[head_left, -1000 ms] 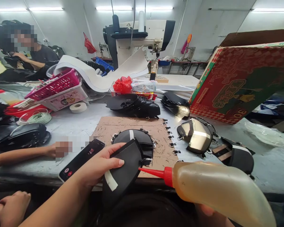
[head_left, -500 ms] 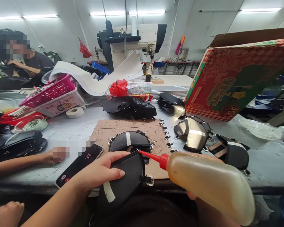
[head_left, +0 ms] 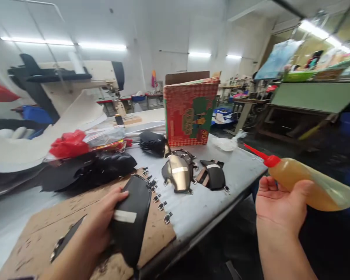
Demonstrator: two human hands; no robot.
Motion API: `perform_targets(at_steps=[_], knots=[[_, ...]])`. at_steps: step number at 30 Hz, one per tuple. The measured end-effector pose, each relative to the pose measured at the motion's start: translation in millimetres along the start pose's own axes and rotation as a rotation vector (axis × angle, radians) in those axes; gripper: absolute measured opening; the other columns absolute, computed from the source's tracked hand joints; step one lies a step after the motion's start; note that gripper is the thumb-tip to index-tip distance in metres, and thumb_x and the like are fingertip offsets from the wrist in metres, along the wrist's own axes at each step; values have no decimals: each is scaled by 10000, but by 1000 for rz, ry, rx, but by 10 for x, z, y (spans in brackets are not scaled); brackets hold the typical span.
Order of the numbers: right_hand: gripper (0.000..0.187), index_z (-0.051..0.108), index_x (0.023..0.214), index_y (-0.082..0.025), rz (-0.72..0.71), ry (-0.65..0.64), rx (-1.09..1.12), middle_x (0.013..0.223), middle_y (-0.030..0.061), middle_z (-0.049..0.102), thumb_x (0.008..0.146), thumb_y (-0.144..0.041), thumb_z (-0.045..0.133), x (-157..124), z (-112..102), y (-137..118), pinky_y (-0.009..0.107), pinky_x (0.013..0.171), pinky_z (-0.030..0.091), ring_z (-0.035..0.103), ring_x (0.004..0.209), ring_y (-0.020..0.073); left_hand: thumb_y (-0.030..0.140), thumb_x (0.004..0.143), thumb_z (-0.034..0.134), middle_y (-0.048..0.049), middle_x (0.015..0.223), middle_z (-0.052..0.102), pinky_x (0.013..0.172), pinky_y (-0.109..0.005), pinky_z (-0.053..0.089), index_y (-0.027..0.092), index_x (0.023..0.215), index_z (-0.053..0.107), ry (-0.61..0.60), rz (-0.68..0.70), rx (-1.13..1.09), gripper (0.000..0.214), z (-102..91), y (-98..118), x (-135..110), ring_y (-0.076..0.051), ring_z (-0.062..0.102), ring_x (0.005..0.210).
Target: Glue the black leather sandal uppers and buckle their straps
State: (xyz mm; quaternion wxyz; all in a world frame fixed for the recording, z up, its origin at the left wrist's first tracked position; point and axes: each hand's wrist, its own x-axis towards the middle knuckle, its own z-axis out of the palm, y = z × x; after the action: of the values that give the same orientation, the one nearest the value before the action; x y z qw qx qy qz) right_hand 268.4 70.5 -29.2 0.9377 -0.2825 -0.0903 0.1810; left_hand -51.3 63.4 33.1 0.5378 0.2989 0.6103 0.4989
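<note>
My left hand (head_left: 100, 223) grips a black leather piece (head_left: 132, 217) with a white tape strip across it, held over the scarred cardboard mat (head_left: 32, 237). Off the table's right edge, my right hand (head_left: 280, 204) holds a clear squeeze bottle (head_left: 309, 184) of amber glue, its red nozzle pointing up and left. Two more black pieces with metal buckles (head_left: 179, 173) (head_left: 212, 175) lie on the grey table (head_left: 210, 198) between my hands.
A red and green printed carton (head_left: 191, 112) stands at the table's far edge. A heap of black leather (head_left: 99, 169) and a red plastic bag (head_left: 68, 144) lie at the left. Loose metal buckles (head_left: 160, 202) line the mat's edge. A sewing machine (head_left: 76, 79) stands behind.
The view has swung right. My right hand has carried the glue bottle away from the leather piece and out past the table's edge. My left hand keeps its grip on the black piece.
</note>
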Motion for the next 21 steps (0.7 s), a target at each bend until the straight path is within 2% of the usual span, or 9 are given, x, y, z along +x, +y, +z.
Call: perform_targets(at_steps=[3, 6, 8, 11, 14, 17, 19, 21], knots=[[278, 607, 739, -131, 21, 203, 92, 637, -3, 540, 809, -391, 539, 236, -159, -192, 171, 454, 479, 507, 539, 93, 139, 653, 489, 26, 500, 563, 356, -198, 386, 161, 853, 604, -175, -30, 2, 231, 660, -80, 164, -122, 509, 376], [357, 616, 716, -126, 23, 316, 115, 616, 13, 524, 902, -337, 396, 358, -250, -359, 163, 421, 466, 493, 525, 99, 93, 629, 483, 37, 447, 512, 361, -198, 360, 156, 718, 591, -322, -30, 74, 153, 1292, -270, 254, -109, 471, 357], [406, 611, 693, -132, 45, 383, 110, 597, 8, 502, 925, -315, 332, 430, -281, -445, 153, 401, 452, 482, 508, 97, 71, 668, 504, 38, 459, 515, 399, -204, 381, 149, 703, 580, -410, -8, 135, 114, 1636, -393, 333, -107, 491, 390], [442, 592, 649, -144, 88, 462, 72, 565, -2, 469, 930, -288, 282, 543, -338, -511, 148, 367, 427, 467, 480, 98, 140, 789, 544, 39, 539, 550, 459, -219, 417, 134, 734, 574, -458, 51, 262, 63, 2028, -512, 547, -96, 515, 452], [440, 591, 654, -150, 120, 483, 43, 575, 2, 478, 925, -298, 278, 638, -436, -490, 156, 356, 421, 467, 476, 104, 254, 840, 551, 19, 680, 597, 585, -277, 484, 125, 787, 586, -436, 165, 392, 144, 2311, -561, 813, -109, 567, 580], [403, 616, 722, -155, 117, 412, 16, 645, 14, 517, 908, -352, 317, 692, -529, -421, 174, 362, 430, 472, 495, 106, 225, 830, 552, -77, 952, 633, 837, -425, 456, 114, 938, 593, -363, 356, 481, 161, 2463, -597, 922, -201, 596, 896], [397, 627, 741, -162, 129, 368, -16, 672, 19, 518, 893, -388, 339, 698, -582, -369, 186, 365, 432, 470, 505, 108, 157, 799, 549, -168, 1196, 544, 1003, -472, 316, 93, 1078, 554, -328, 508, 513, 287, 2417, -643, 825, -256, 471, 1152], [427, 625, 707, -178, 178, 359, -66, 664, 30, 499, 890, -408, 315, 679, -664, -298, 200, 351, 419, 467, 506, 118, 116, 740, 574, -177, 1360, 407, 1082, -421, 209, 105, 1162, 518, -341, 644, 537, 426, 2210, -717, 607, -246, 318, 1288]])
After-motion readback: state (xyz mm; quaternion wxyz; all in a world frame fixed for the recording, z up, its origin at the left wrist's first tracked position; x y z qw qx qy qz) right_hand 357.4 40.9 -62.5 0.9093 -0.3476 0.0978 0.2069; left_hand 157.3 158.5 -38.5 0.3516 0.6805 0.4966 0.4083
